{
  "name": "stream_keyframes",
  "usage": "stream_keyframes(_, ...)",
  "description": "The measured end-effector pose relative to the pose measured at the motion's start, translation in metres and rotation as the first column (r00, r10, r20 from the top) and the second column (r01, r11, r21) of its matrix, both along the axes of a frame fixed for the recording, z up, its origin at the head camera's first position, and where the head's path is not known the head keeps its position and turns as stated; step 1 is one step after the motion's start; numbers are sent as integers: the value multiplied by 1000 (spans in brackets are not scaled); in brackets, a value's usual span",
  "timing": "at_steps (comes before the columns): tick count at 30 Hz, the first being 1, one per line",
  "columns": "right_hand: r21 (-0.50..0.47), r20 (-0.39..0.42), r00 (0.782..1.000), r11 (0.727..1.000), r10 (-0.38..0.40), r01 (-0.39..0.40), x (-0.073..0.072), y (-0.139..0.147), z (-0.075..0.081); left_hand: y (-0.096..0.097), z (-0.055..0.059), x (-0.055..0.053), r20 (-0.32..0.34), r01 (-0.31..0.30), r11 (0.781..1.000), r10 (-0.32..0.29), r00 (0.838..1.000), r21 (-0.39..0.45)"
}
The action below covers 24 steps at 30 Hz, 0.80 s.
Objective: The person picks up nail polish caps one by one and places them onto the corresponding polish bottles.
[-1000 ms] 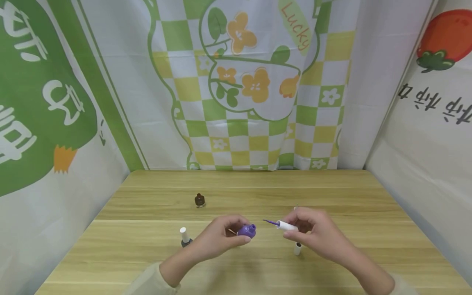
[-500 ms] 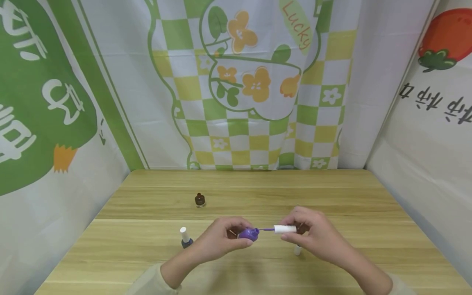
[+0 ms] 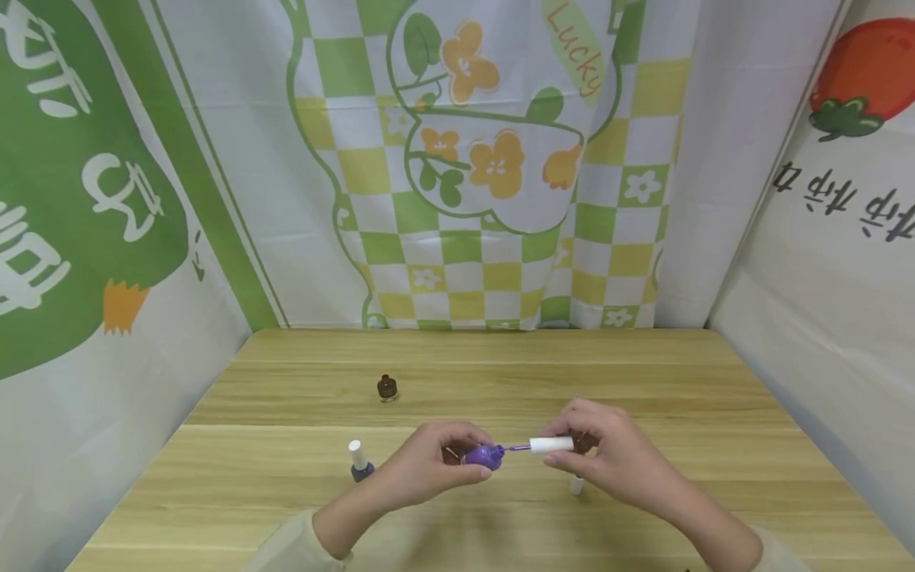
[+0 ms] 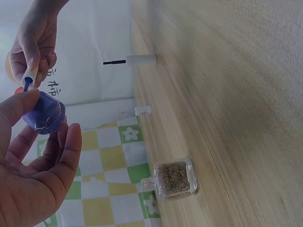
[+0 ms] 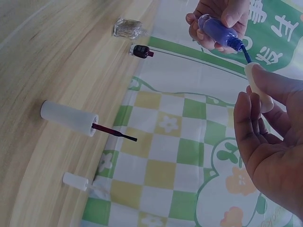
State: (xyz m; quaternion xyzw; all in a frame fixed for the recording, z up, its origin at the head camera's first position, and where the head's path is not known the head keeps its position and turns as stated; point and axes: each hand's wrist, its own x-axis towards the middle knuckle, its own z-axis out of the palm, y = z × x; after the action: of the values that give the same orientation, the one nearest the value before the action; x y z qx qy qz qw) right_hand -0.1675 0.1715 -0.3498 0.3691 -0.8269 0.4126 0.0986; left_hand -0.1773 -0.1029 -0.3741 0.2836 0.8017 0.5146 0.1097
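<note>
My left hand (image 3: 429,462) holds a purple nail polish bottle (image 3: 483,457) tilted on its side, its uncapped mouth facing right. In my right hand (image 3: 611,449) is a white cap (image 3: 552,445), pinched between thumb and fingers. The cap's purple-coated brush (image 3: 518,448) points left, its tip at the bottle mouth. The right wrist view shows the brush end inside the neck of the purple bottle (image 5: 218,31). Both hands are raised above the table. My fingers hide part of the bottle's base.
An uncapped dark red-brown bottle (image 3: 387,388) stands farther back on the wooden table (image 3: 643,365). A dark blue bottle with white cap (image 3: 360,462) is left. A white cap with dark red brush (image 5: 70,117), a smaller white cap (image 5: 75,181) and an uncapped glitter bottle (image 4: 173,179) also stand there.
A second ago the brush was apart from the bottle. The hands have since brought them together in line, and the brush tip is now at the mouth.
</note>
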Motion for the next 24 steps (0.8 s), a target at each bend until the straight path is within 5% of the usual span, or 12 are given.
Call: stream_keyframes(24, -24, 77, 997, 1000, 9, -7, 1, -7, -1, 5, -5, 0, 11, 20, 1000, -20, 1000, 20)
